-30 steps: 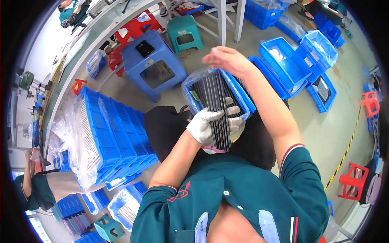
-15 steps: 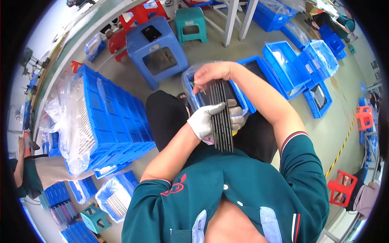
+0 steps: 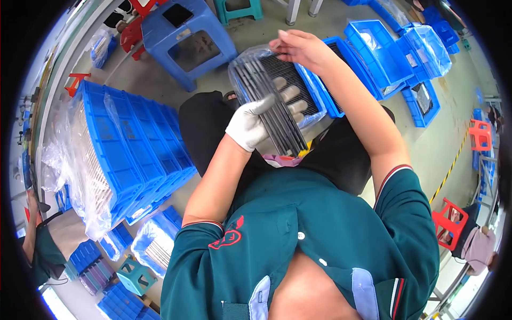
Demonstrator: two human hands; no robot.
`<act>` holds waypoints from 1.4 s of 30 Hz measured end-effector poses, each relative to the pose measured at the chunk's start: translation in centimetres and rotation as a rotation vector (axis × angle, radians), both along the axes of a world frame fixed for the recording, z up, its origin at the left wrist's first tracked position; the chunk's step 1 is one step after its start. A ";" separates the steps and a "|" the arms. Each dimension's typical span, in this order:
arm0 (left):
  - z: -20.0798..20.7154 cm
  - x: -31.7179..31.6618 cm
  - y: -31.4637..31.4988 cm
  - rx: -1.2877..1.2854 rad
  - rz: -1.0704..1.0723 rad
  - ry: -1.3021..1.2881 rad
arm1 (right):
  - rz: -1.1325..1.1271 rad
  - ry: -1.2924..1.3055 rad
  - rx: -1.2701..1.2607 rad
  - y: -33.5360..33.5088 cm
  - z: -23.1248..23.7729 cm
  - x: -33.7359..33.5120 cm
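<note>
My left hand (image 3: pixel 249 124), in a white glove with greyish fingers, grips a stack of thin dark panels (image 3: pixel 273 118). The thumb lies on the near side and the fingers wrap round the other. The stack is tilted, its far end toward upper left, over a plastic-lined blue crate (image 3: pixel 321 106). Rows of similar dark panels (image 3: pixel 284 68) stand inside that crate, partly hidden by the stack. Bare, my right hand (image 3: pixel 300 49) is raised beyond the crate's far side, apart from the stack, with fingers loosely stretched and nothing seen in them.
Tall stacked blue crates (image 3: pixel 130 144) with plastic sheeting rise at my left. A blue stool (image 3: pixel 186 40) carrying a dark flat object stands ahead. More blue bins (image 3: pixel 378 50) lie to the right, with a red stool (image 3: pixel 450 223) farther off. Another person (image 3: pixel 53 234) is at far left.
My right hand has come off the far end of the panel stack and lifted away. The stack in my left hand has moved up-left and tilted. The whole view has shifted somewhat.
</note>
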State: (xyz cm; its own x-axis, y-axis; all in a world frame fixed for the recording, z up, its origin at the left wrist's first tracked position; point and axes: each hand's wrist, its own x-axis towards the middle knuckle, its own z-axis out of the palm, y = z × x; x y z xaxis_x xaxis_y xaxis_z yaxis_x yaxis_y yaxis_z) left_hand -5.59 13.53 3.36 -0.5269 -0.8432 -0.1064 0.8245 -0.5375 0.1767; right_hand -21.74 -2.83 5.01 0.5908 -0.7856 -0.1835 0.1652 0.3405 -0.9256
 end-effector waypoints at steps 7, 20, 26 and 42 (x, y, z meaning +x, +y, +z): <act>-1.8 1.4 -4.1 0.008 0.363 0.017 | -0.468 -0.187 0.194 6.4 -1.9 -2.6; 2.8 -0.9 -6.8 -0.034 0.518 0.115 | -0.678 -0.404 -0.007 7.5 1.6 2.4; 5.0 -1.5 -8.5 -0.039 0.563 -0.030 | -0.673 -0.451 -0.058 6.3 3.6 2.4; 4.5 -0.7 -17.1 -0.163 0.370 -0.041 | -0.510 -0.413 -0.073 0.2 2.8 -0.9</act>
State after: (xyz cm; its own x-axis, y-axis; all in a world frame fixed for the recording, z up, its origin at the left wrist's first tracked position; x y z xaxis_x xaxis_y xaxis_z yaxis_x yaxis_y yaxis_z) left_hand -6.31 -3.54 7.87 -0.1826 -0.9827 0.0296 0.9475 -0.1678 0.2721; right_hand -22.66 -2.64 7.80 0.1518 -0.9875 0.0422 0.6354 0.0648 -0.7694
